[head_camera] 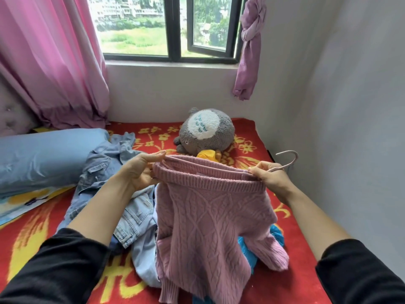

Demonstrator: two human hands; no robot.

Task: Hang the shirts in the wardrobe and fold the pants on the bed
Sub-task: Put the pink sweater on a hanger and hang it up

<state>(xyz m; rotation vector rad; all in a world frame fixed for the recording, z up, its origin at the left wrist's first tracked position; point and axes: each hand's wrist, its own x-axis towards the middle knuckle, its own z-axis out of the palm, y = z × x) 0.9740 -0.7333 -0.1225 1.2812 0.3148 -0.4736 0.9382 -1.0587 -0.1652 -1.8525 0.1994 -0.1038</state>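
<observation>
Head view: your left hand (141,170) and right hand (270,177) pinch the ribbed opening of the pink sweater (210,211), stretched sideways above the bed (302,270). Your right fingers also grip the hanger (287,160), so it should enter from the right.

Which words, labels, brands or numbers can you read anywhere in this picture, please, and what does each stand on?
No text here can be read outright.
On the red blanket, the yellow strokes look like part of a large character, but the jeans cover part of it: unreadable.
The pink sweater, the jeans and the plush toy show no label, brand or number.
</observation>
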